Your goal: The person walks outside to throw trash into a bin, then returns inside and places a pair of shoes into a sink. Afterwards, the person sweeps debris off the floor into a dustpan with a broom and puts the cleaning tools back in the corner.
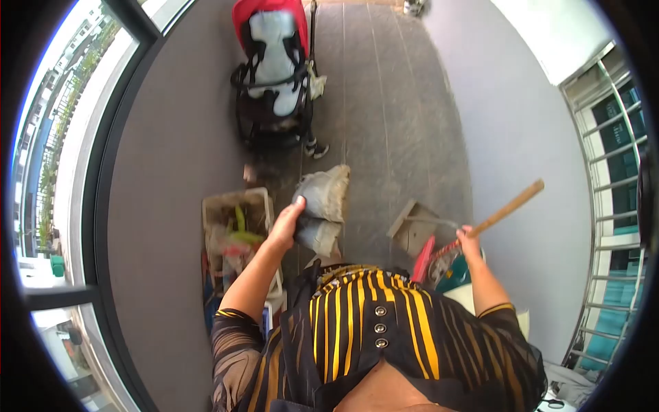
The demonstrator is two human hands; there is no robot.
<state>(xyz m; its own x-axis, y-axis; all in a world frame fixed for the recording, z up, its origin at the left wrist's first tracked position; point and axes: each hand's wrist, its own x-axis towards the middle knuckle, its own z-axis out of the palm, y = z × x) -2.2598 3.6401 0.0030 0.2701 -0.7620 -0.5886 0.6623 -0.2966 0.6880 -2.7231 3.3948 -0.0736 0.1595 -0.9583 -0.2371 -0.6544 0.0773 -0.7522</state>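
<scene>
My left hand [287, 223] is closed round the edge of a folded grey-blue cloth item [324, 196] with a frayed, pale end, held above the floor. On the other side, my right hand [469, 244] grips a tool with a light wooden handle [511, 207] that slants up to the right. A grey dustpan [414, 230] with a thin metal rod lies just left of my right hand; whether that rod belongs to the held tool I cannot tell. Below it are a pink-red object [423, 259] and a green container [454, 273].
A red and black stroller [273, 75] stands ahead on the grey tiled floor [364, 82]. To the left, a pale crate [237, 199] holds mixed items. Grey walls run along both sides, with a barred window [618, 206] at the right.
</scene>
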